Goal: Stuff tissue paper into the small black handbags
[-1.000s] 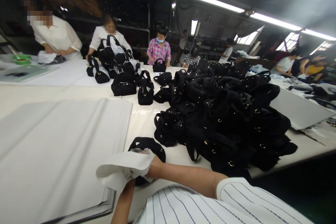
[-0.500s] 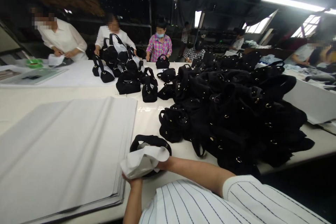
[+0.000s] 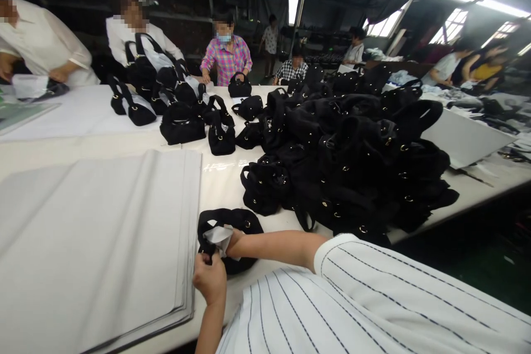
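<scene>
A black handbag (image 3: pixel 245 264) with a looped handle and a gold-coloured ring lies on the table close in front of me. My left hand (image 3: pixel 210 276) is closed on the near left edge of its opening. White paper (image 3: pixel 218 237), crumpled, sits partly inside the bag. At that opening my right hand (image 3: pixel 234 243) reaches in against the paper, its fingers mostly hidden by the paper and the bag. Left of the bag, a stack of large white paper sheets (image 3: pixel 103 232) lies flat, its edge near my left wrist.
A big heap of black handbags (image 3: pixel 352 160) covers the table's right side. More bags (image 3: pixel 182 121) stand at the far middle, some with white paper showing. A white panel (image 3: pixel 464 141) stands behind the heap. Co-workers, one in a checked shirt (image 3: pixel 227 55), work across the table.
The white paper has gone down from above the bag into its opening. My left hand has moved from the paper to the bag's edge. The view has shifted right.
</scene>
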`<state>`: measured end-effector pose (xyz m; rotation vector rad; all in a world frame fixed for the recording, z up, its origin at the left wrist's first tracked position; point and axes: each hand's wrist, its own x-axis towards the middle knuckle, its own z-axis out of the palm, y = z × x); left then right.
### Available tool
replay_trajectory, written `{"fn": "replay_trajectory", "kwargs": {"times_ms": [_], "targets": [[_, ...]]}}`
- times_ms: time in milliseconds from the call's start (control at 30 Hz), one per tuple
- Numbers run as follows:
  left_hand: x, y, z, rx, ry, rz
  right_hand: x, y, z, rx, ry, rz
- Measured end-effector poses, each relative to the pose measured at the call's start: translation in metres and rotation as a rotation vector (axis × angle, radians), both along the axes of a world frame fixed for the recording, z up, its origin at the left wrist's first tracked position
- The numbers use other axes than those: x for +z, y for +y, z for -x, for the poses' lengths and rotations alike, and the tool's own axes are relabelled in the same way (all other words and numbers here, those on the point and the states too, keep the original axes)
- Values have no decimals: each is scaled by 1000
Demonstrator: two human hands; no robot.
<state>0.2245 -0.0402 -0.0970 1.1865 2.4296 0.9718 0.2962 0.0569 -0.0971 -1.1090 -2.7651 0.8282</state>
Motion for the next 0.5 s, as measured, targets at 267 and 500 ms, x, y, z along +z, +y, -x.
{"fn": "replay_trajectory", "kwargs": {"times_ms": [267,500], "targets": [[4,-2,19,-2,-58,94,25,-17,-57,74,163,113],[5,-10,6,-61,-52,4,1,-32,-57,33,111,-50]]}}
